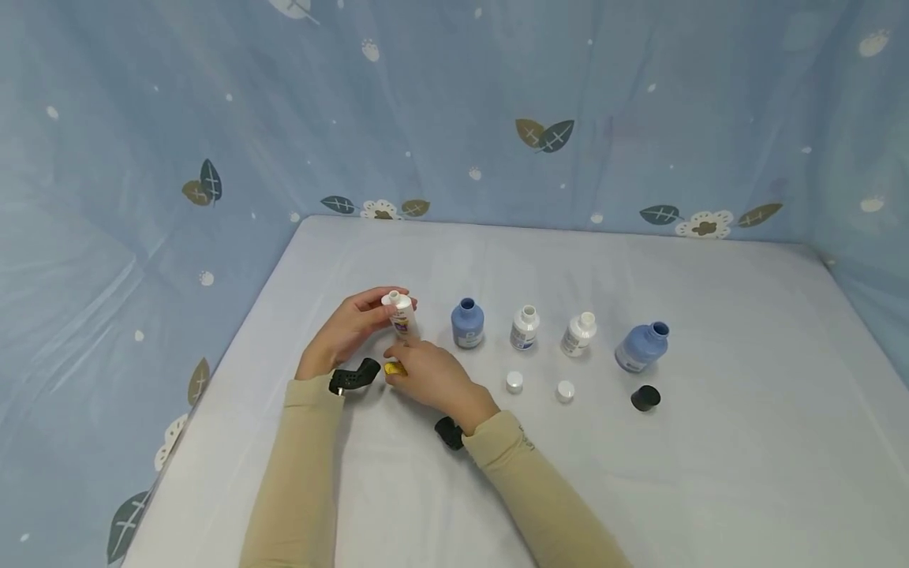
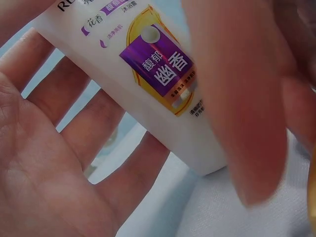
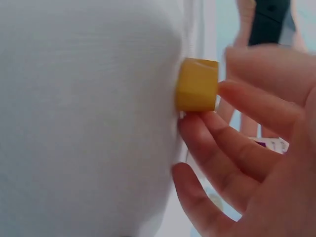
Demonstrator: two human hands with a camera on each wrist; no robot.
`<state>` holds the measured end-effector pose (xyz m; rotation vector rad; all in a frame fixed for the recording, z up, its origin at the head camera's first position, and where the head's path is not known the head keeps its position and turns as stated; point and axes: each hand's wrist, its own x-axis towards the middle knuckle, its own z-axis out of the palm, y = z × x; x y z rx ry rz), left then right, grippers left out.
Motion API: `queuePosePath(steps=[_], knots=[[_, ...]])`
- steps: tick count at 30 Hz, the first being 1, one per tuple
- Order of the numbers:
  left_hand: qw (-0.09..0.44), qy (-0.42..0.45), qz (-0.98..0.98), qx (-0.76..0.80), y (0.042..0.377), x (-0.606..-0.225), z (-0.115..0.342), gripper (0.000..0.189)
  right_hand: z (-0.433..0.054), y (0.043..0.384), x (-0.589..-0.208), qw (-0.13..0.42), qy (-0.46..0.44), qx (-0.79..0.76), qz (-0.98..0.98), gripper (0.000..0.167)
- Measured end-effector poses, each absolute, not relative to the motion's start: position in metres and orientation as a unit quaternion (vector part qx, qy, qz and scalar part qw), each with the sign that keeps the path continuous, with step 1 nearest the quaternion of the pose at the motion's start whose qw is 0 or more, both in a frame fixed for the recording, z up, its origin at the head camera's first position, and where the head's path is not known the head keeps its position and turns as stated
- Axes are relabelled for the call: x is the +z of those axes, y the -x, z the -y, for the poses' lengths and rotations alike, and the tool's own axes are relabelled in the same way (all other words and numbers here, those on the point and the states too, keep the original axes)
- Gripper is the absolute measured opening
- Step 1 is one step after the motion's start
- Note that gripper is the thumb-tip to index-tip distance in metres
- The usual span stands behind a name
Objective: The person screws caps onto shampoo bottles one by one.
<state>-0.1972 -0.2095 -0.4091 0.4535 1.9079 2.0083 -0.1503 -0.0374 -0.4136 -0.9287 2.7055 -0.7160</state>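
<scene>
Tan sleeves (image 1: 291, 473) extend from the foreground toward a blue fabric backdrop (image 1: 454, 95), printed with leaves, flowers and pale spots, that rises behind a worktop (image 1: 746, 410) and at either side of it. White cloth (image 1: 710, 489), lightly creased, covers the worktop to its far edge. Over its left half, a person's right hand (image 1: 436, 379) has its grip loosely apart, while the left hand's (image 1: 348, 327) grip is clamped on an uncapped white bottle (image 1: 402, 319) bearing a purple-and-yellow label (image 2: 153, 64); whether the base meets the cloth cannot be told. To the right, two blue bottles (image 1: 467, 330) stand at the ends of a row, two smaller white bottles (image 1: 524, 333) between them, all four uncapped. Nearer the person, a black cap (image 1: 646, 397) sits before the right-hand blue bottle, a yellow cap (image 3: 197, 86) rests among the right hand's fingers, and two white caps (image 1: 514, 383) sit before the smaller white bottles.
</scene>
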Motion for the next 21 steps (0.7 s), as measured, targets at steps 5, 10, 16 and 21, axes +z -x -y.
queuePosePath(steps=[5,10,16,21], knots=[[0.173,-0.148,-0.679,0.698,0.196,-0.405,0.208,0.038,0.041,0.148,-0.417,0.070,0.316,-0.191,-0.927,0.027],[0.181,-0.150,-0.687,0.688,0.191,-0.403,0.214,0.040,0.046,0.146,-0.422,0.058,0.320,-0.177,-0.929,0.022],[0.187,-0.168,-0.685,0.684,0.189,-0.402,0.213,0.038,0.045,0.145,-0.425,0.049,0.306,-0.204,-0.929,0.017],[0.180,-0.169,-0.674,0.696,0.195,-0.407,0.212,0.035,0.037,0.147,-0.415,0.038,0.280,-0.253,-0.925,0.022]])
